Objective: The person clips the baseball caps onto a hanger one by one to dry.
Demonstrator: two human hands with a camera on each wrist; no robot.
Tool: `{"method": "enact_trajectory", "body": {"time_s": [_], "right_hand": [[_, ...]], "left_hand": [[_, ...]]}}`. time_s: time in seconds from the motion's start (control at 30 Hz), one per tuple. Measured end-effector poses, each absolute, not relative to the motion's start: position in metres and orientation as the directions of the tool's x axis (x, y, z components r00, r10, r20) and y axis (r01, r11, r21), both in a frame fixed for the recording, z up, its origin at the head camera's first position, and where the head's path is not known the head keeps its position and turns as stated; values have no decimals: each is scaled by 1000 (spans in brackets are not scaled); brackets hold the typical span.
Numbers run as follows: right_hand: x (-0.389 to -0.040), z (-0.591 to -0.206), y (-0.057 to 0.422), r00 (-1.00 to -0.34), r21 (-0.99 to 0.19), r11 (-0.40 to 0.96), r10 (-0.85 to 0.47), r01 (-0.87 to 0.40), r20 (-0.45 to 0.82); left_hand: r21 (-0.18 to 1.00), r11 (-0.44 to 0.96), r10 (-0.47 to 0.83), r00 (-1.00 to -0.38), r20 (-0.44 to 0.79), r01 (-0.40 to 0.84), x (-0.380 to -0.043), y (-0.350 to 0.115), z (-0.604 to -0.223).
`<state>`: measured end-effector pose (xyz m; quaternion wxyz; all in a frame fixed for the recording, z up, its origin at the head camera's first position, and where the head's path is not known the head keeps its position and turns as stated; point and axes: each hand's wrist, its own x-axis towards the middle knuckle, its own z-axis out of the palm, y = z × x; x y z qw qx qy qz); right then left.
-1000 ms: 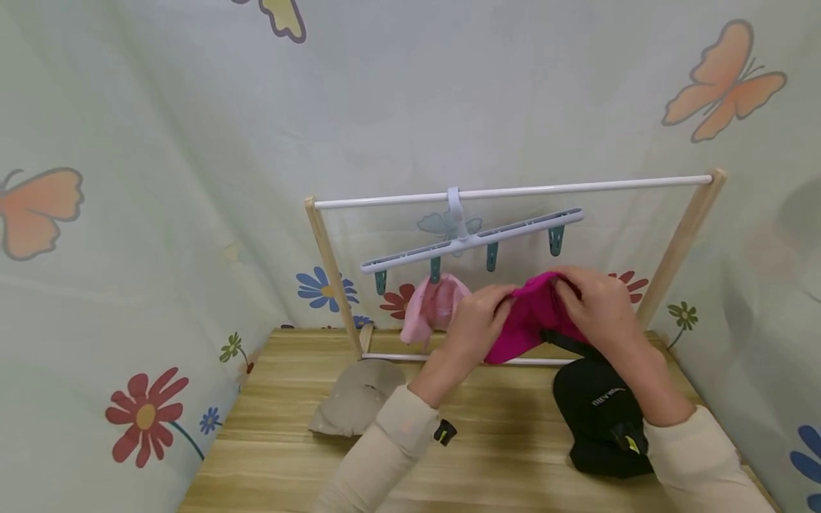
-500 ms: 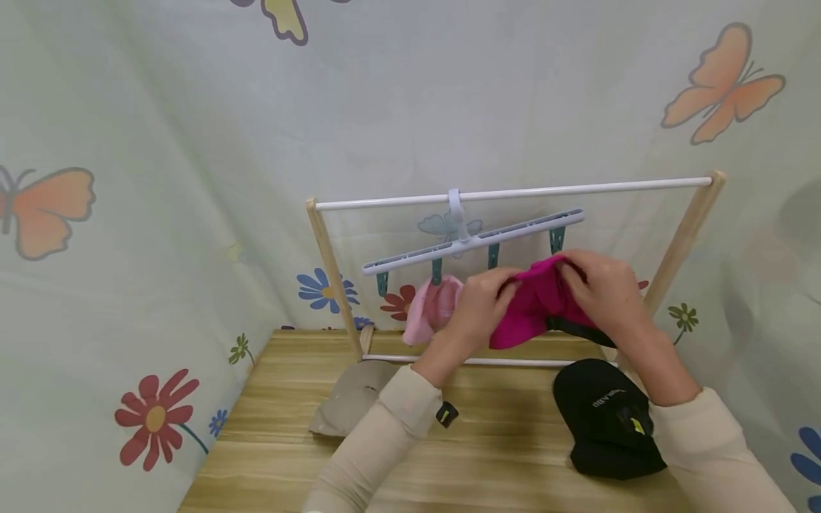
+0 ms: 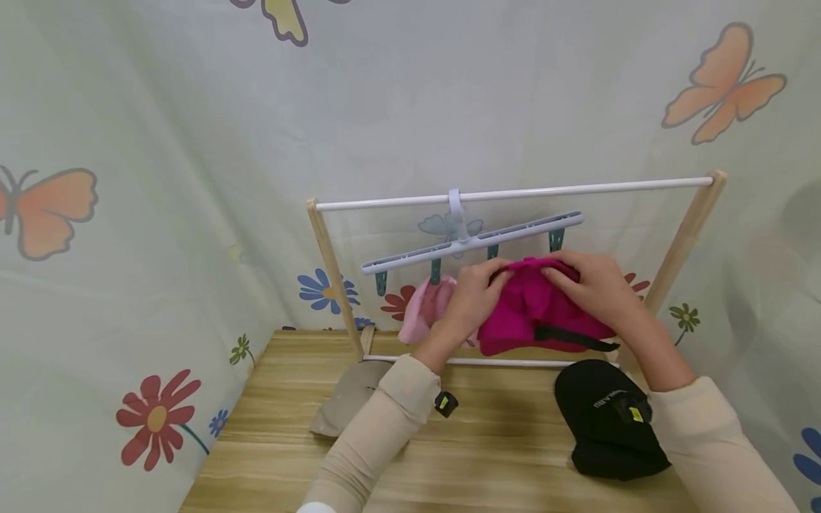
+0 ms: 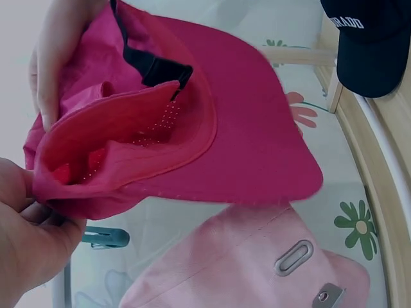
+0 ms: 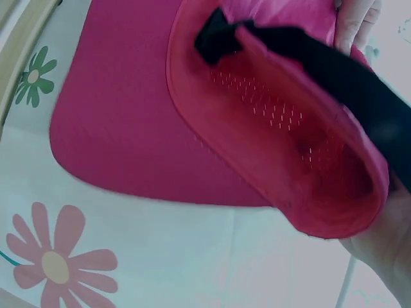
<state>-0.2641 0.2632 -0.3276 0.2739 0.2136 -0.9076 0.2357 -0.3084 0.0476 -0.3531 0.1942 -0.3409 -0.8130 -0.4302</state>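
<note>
A magenta cap (image 3: 513,320) hangs between both hands, its brim low and its crown up. My left hand (image 3: 476,293) pinches the cap's left upper edge between thumb and fingers. The right hand (image 3: 596,285) grips its right upper edge the same way. In the left wrist view the perforated red lining (image 4: 148,138) and a black strap with a buckle (image 4: 160,69) show. Just behind the cap hangs a pale blue clip hanger (image 3: 471,243) with green clips; one clip (image 3: 556,239) is right above the right hand. A pink cap (image 3: 423,313) hangs below another clip (image 3: 435,271).
A drying rack with a white top bar (image 3: 577,189) and wooden posts (image 3: 685,239) bears the hanger. On the wooden table (image 3: 487,456) lie a beige cap (image 3: 351,399) at left and a black cap (image 3: 606,427) at right. A flowered curtain (image 3: 192,142) surrounds the table.
Both hands have risen slightly toward the hanger with the magenta cap. The cap has turned, so its underside and black strap now face the head camera more. The hanger has barely moved.
</note>
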Motion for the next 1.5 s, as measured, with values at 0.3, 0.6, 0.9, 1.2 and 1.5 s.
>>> {"method": "enact_trajectory", "body": {"time_s": [0.3, 0.6, 0.9, 1.2, 1.5], "right_hand": [[-268, -336, 262, -775, -356, 767, -276, -534, 568], [-273, -340, 260, -804, -390, 766, -265, -511, 533], [-277, -347, 257, -801, -388, 776, -238, -497, 549], [-279, -350, 257, -800, -404, 774, -212, -488, 561], [-279, -355, 260, -811, -414, 780, -196, -470, 552]], "left_hand": [[583, 434, 363, -726, 584, 687, -310, 46, -359], [613, 457, 356, -764, 538, 645, -311, 42, -363], [638, 450, 365, -781, 507, 625, -313, 39, -367], [757, 266, 276, -799, 534, 597, -313, 35, -371], [841, 170, 209, -853, 478, 513, -316, 34, -371]]}}
